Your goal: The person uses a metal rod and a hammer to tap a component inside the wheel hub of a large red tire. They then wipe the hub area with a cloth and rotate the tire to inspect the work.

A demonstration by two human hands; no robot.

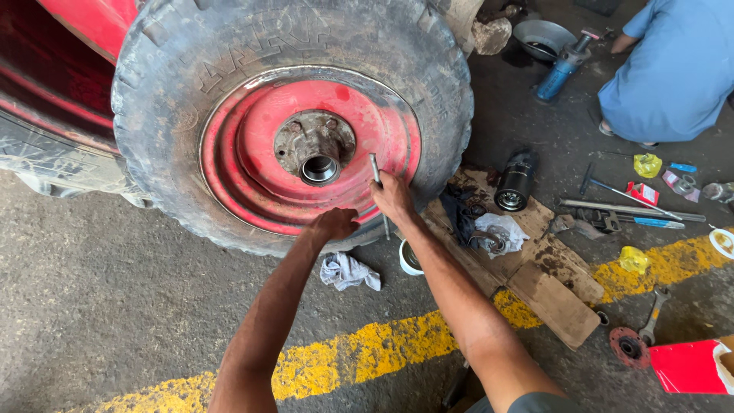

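On the concrete floor (92, 291), a painted yellow line (367, 352) is running nearest the person. Beyond it, a crumpled white rag (349, 271) is lying. The left hand (334, 224) is resting on the red steel wheel rim (260, 176), fingers curled shut, empty. The right hand (391, 196) is gripping a thin grey metal rod (375, 169) upright against the rim's right edge. Further off, a person in blue (673, 69) is crouching.

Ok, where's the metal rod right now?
In the head view, the metal rod stands upright in the right hand, against the red wheel rim, just right of the hub.
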